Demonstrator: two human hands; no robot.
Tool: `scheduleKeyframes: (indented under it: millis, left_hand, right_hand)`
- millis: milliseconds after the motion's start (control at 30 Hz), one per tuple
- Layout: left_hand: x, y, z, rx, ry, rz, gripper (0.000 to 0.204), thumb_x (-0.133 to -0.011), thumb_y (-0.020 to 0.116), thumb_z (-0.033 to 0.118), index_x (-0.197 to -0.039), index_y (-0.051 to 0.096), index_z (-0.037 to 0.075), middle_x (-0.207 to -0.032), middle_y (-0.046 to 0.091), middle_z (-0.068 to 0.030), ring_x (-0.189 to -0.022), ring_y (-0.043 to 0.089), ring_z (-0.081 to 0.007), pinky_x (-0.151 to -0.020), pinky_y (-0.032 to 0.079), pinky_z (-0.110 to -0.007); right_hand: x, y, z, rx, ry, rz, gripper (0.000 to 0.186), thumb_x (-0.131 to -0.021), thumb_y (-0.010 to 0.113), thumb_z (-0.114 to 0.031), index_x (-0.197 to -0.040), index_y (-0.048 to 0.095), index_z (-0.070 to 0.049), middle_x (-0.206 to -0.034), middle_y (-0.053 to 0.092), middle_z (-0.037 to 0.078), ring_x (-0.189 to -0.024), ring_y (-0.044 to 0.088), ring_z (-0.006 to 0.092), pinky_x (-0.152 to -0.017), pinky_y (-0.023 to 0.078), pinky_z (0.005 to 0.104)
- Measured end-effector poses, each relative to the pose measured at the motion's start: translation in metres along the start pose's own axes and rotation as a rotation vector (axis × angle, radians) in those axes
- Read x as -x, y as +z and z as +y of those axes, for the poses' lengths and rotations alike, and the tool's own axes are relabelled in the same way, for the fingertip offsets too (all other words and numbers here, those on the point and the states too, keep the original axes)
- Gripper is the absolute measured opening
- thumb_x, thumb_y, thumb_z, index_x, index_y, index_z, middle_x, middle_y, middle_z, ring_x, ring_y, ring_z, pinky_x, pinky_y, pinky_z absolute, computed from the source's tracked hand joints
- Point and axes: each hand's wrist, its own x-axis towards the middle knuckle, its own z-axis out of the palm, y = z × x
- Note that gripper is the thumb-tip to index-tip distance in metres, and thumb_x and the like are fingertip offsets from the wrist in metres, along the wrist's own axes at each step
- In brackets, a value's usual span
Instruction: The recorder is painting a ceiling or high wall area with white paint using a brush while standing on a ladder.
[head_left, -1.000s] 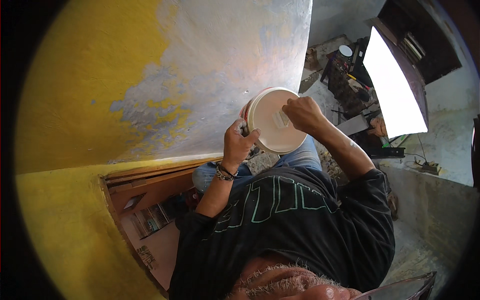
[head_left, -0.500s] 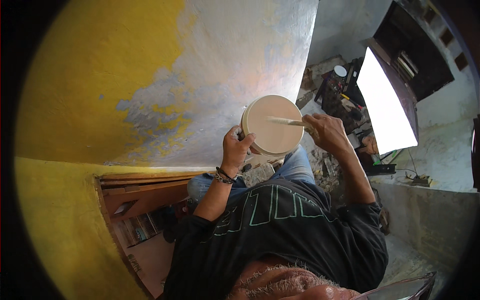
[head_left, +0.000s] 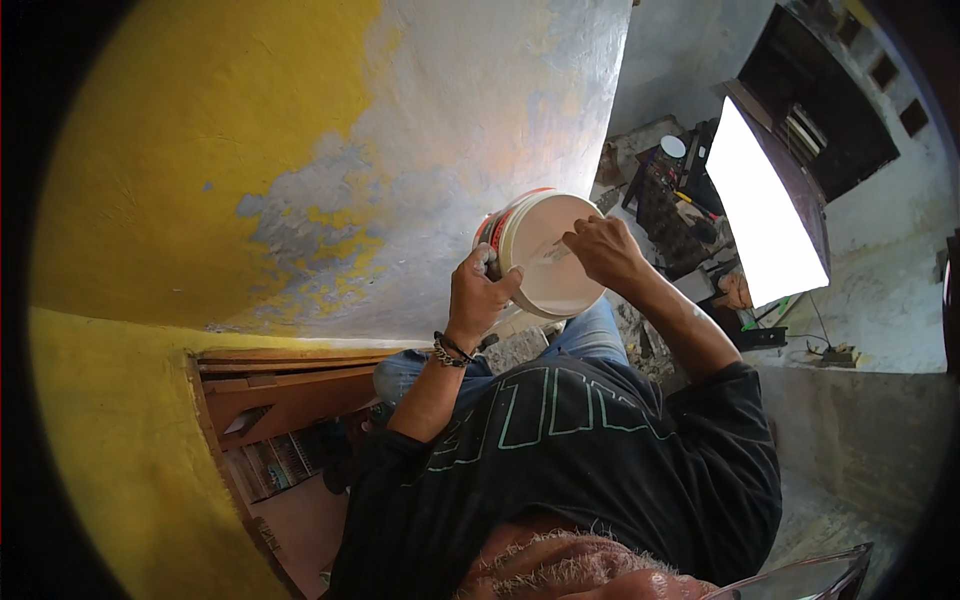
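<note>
My left hand (head_left: 483,292) grips the side of a round paint bucket (head_left: 507,230), thumb over its pale rim and fingers around the outside. The bucket is tilted, with its mouth facing me and a red band on its side. Inside is smooth pale beige paint (head_left: 560,278). Over the bucket's mouth, my right hand (head_left: 604,250) is closed around a slim, paint-coated stick-like tool (head_left: 558,244). Only a short piece of it shows, reaching into the paint; my fingers hide the rest.
Ahead stands a wall with yellow paint (head_left: 210,140) and a patchy grey-white area (head_left: 470,110). A wooden-framed opening (head_left: 290,400) lies at lower left. To the right are a bright white panel (head_left: 765,210), a dark cabinet (head_left: 850,150) and cluttered tools (head_left: 690,205).
My right hand has moved left and inward over the bucket, and the tool now shows less. The bucket has tipped so that its red-banded side is visible.
</note>
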Motion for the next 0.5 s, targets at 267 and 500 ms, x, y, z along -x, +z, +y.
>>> scheduleKeyframes:
  millis: [267, 500]
  left_hand:
    - [-0.017, -0.002, -0.017, 0.213, 0.051, 0.051, 0.019, -0.077, 0.065, 0.013, -0.086, 0.055, 0.000, -0.066, 0.055, -0.0008, -0.053, 0.050, -0.0041, -0.044, 0.043, -0.019]
    - [-0.020, -0.003, -0.001, 0.253, -0.034, 0.119, 0.018, -0.076, 0.066, 0.014, -0.073, 0.050, 0.005, -0.061, 0.050, 0.0019, -0.046, 0.044, -0.0048, -0.041, 0.037, -0.020]
  right_hand:
    - [0.016, -0.045, 0.032, -0.493, 0.524, -0.150, 0.024, -0.075, 0.063, -0.028, -0.089, 0.064, -0.009, -0.081, 0.065, 0.013, -0.077, 0.063, 0.0307, -0.070, 0.048, 0.0403]
    - [0.060, -0.005, 0.054, -0.683, 0.321, 0.102, 0.025, -0.076, 0.068, -0.020, -0.091, 0.061, -0.002, -0.085, 0.061, 0.014, -0.077, 0.060, 0.0306, -0.067, 0.047, 0.0362]
